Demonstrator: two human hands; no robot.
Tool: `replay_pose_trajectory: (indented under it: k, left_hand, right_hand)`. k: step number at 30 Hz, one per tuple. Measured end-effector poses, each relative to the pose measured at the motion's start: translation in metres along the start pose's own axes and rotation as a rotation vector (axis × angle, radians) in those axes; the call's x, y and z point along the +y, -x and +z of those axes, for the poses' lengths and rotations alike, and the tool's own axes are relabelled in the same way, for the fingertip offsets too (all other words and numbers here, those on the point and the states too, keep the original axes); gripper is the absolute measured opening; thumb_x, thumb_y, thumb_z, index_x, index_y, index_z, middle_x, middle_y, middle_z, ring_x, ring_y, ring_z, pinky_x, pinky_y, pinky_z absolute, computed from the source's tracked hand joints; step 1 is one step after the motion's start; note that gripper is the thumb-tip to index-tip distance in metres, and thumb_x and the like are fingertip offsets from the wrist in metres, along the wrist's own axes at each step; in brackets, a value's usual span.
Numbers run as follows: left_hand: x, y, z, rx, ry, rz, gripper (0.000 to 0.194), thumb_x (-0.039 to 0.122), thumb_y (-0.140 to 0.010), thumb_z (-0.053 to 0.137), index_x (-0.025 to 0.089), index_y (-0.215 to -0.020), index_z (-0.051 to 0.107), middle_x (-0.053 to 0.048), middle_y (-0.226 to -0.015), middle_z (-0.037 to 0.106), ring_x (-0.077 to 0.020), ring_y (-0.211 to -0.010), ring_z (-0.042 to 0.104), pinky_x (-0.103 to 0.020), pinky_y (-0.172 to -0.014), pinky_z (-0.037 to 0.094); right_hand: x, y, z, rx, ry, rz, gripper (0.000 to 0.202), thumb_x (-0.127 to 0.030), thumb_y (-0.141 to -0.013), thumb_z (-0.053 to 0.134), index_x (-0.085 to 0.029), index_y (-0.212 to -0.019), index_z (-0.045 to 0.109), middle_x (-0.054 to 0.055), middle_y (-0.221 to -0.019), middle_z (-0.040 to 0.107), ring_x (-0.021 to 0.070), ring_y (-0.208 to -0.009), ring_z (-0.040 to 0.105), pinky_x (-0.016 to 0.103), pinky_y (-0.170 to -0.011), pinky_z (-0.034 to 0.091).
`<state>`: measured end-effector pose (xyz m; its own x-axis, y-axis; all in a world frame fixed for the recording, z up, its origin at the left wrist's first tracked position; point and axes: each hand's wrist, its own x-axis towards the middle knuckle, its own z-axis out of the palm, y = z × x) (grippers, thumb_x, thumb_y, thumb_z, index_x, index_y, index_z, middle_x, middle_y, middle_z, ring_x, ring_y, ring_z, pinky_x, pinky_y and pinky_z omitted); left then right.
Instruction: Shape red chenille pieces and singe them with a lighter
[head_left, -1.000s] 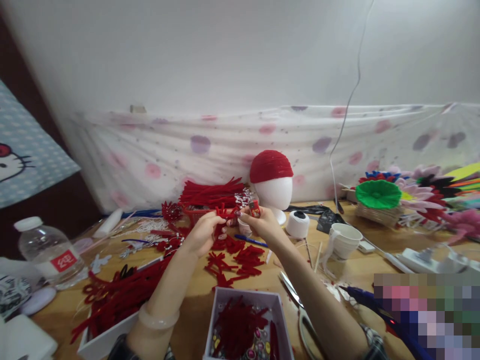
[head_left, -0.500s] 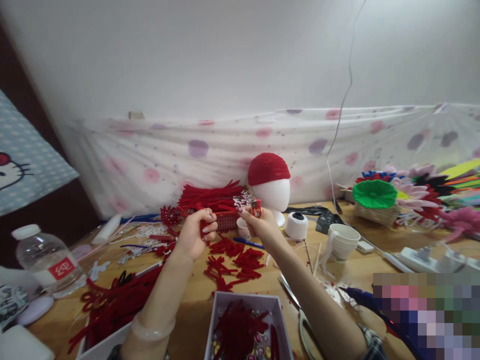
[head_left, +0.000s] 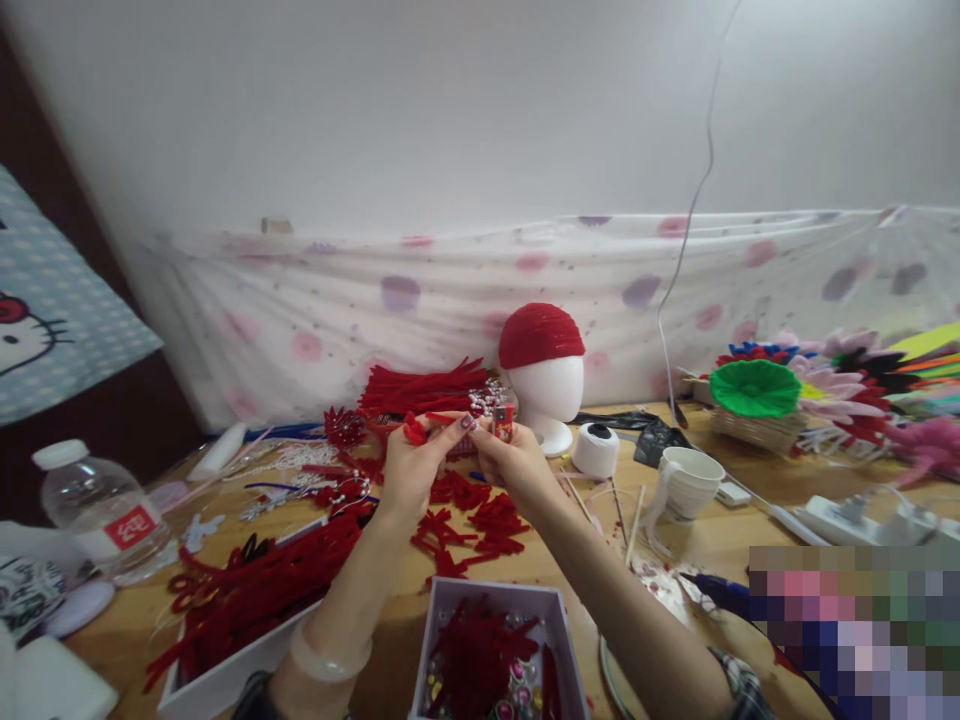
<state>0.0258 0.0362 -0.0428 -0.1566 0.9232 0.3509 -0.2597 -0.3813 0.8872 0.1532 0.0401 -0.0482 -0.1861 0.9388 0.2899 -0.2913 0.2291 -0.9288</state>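
My left hand [head_left: 411,475] is closed around a red chenille strip [head_left: 415,431], whose end points toward the other hand. Fingers curled, my right hand [head_left: 516,468] grips a red lighter [head_left: 503,424] that stands upright above the knuckles. The fingertips of both hands meet or nearly meet over the table; exact contact is too small to make out. Below them lie cut red chenille pieces [head_left: 495,525]. Behind the hands, long red chenille stems [head_left: 420,388] lie in a bundle.
A white foam head [head_left: 551,390] with a red wrapped cap stands behind. Near me is a box [head_left: 421,650] of red pieces and beads; another box [head_left: 247,680] sits left. A bottle [head_left: 105,520], thread spool [head_left: 595,455], cup [head_left: 694,485] and power strip [head_left: 836,525] surround the work.
My hands have come together from a gap apart, the left one moving right. The red strip now extends toward the right hand. The view has shifted slightly.
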Motion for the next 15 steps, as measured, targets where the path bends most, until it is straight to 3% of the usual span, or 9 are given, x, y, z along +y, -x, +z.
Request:
replay_pose_trajectory:
  k: [5, 11, 15]
  left_hand:
    - [0.003, -0.001, 0.001, 0.031, -0.017, 0.041, 0.037, 0.042, -0.051, 0.092, 0.014, -0.07, 0.076, 0.008, -0.042, 0.043, -0.0032, -0.039, 0.031, -0.019, -0.038, 0.018]
    - [0.027, -0.012, -0.021, 0.18, 0.125, 0.064, 0.044, 0.038, -0.038, 0.096, 0.014, -0.063, 0.069, 0.009, -0.042, 0.043, -0.0012, -0.036, 0.028, -0.016, -0.034, 0.018]
    - [0.035, -0.016, -0.03, 0.174, 0.128, 0.088, 0.055, 0.041, -0.051, 0.091, 0.017, -0.039, 0.044, 0.008, -0.038, 0.033, -0.001, -0.035, 0.025, -0.017, -0.034, 0.016]
  right_hand:
    - [-0.005, 0.002, 0.0, -0.045, -0.111, 0.062, 0.041, -0.047, -0.063, 0.08, -0.019, -0.066, 0.049, -0.012, -0.043, 0.028, 0.0038, -0.039, 0.017, 0.021, -0.038, 0.011]
    - [-0.009, -0.004, -0.009, 0.016, -0.167, 0.096, 0.045, -0.041, -0.061, 0.082, -0.022, -0.064, 0.041, -0.013, -0.041, 0.025, 0.0029, -0.039, 0.013, 0.02, -0.039, 0.008]
    - [-0.01, -0.003, -0.008, 0.024, -0.19, 0.084, 0.047, -0.041, -0.061, 0.082, -0.022, -0.064, 0.039, -0.014, -0.042, 0.025, 0.0027, -0.039, 0.013, 0.02, -0.039, 0.007]
